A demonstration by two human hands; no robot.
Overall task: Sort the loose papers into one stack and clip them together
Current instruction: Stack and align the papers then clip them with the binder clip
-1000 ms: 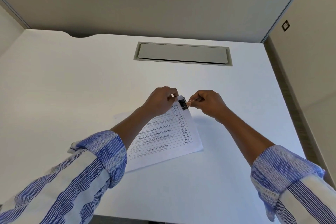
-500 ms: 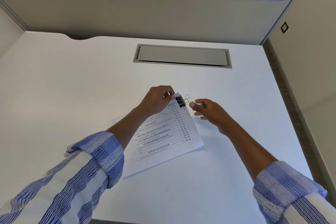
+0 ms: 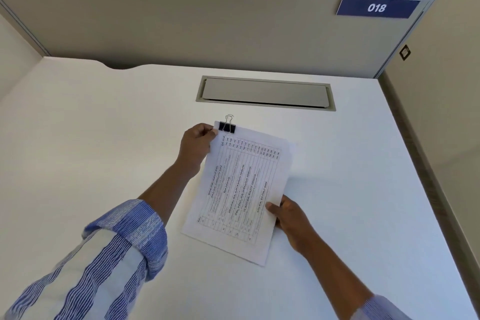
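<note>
A stack of white papers (image 3: 241, 189) with a printed table on top lies in the middle of the white desk (image 3: 91, 138), turned at an angle. A black binder clip (image 3: 227, 127) with silver wire handles grips its far left corner. My left hand (image 3: 196, 148) pinches the stack's far left edge right beside the clip. My right hand (image 3: 289, 213) holds the near right edge, thumb on top of the sheet.
A grey cable-tray lid (image 3: 265, 92) is set into the desk behind the papers. A beige partition (image 3: 181, 26) with a blue "018" sign (image 3: 376, 7) closes the back. The desk's right edge (image 3: 415, 163) drops to the floor.
My right hand let go of the clip and moved to the stack's near right edge. The stack has turned clockwise and the clip's handles now stand free.
</note>
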